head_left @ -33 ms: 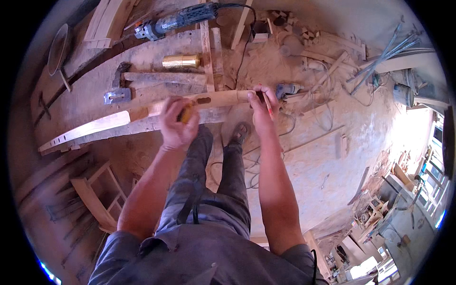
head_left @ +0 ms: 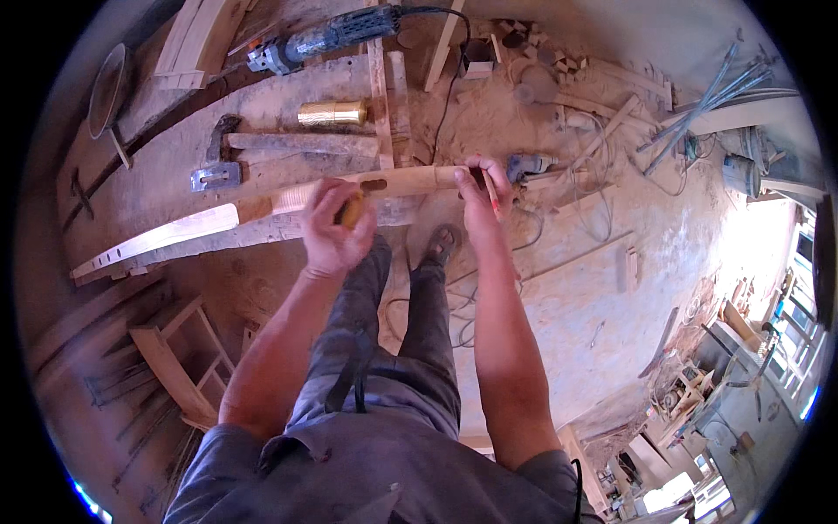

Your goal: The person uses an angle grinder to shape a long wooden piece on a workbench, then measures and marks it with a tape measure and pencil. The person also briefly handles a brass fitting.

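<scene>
A long pale wooden piece with an oval slot lies along the near edge of the worn workbench. Closed around a small yellow and dark tool that looks like a tape measure, my left hand is just in front of the piece, left of the slot. My right hand is at the right end of the piece, thumb against the wood. A red pencil is held between its fingers. Whether a tape blade runs between my hands cannot be made out.
On the bench lie a hammer, a metal block plane, a shiny gold cylinder and an angle grinder with its cord. Beyond the right end, a blue power tool, cables and wood offcuts cover the dusty floor.
My left hand has shifted slightly right along the wooden piece with the yellow tool in it. The right hand stays at the wood's end.
</scene>
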